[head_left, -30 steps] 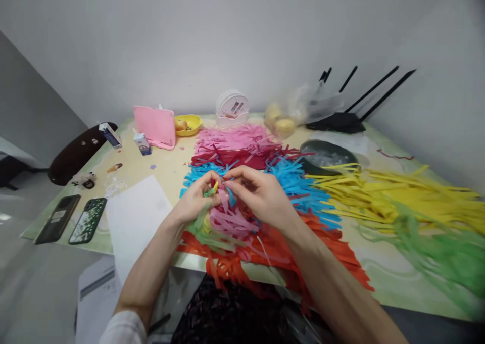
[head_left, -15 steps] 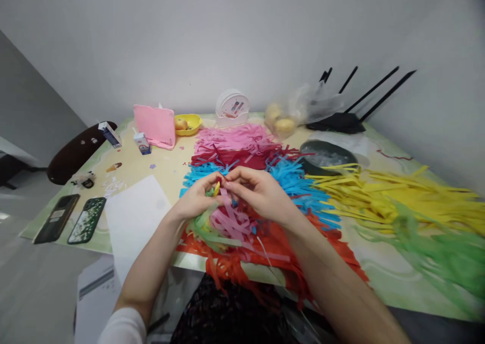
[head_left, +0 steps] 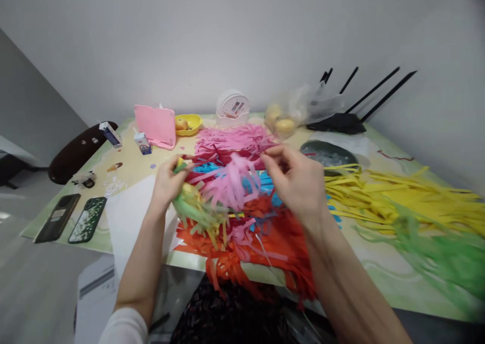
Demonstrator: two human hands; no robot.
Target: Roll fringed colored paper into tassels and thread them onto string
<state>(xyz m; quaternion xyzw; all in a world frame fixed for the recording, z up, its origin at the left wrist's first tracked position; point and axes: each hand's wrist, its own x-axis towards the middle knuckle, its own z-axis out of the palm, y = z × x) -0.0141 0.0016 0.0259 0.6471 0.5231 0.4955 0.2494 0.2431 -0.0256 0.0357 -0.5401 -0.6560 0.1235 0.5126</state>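
Near centre, between our left hand (head_left: pixel 167 182) and right hand (head_left: pixel 299 185): one blurred pink fringed-paper tassel (head_left: pixel 235 185), red-orange fringed paper (head_left: pixel 282 243) lying nearer. We clamp a green-and-yellow fringed-paper bunch (head_left: pixel 189 205) in the left; whether the right grips anything, we cannot tell.

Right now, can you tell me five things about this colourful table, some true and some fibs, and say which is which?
1. The left hand holds a bunch with green and yellow strips. True.
2. The right hand holds the yellow bowl. False: the bowl stands farther back, away from both hands.
3. Two phones lie left of the white paper. True.
4. The yellow bowl has nothing in it. False: a round fruit is inside.
5. The pink case stands upright, left of the bowl. True.
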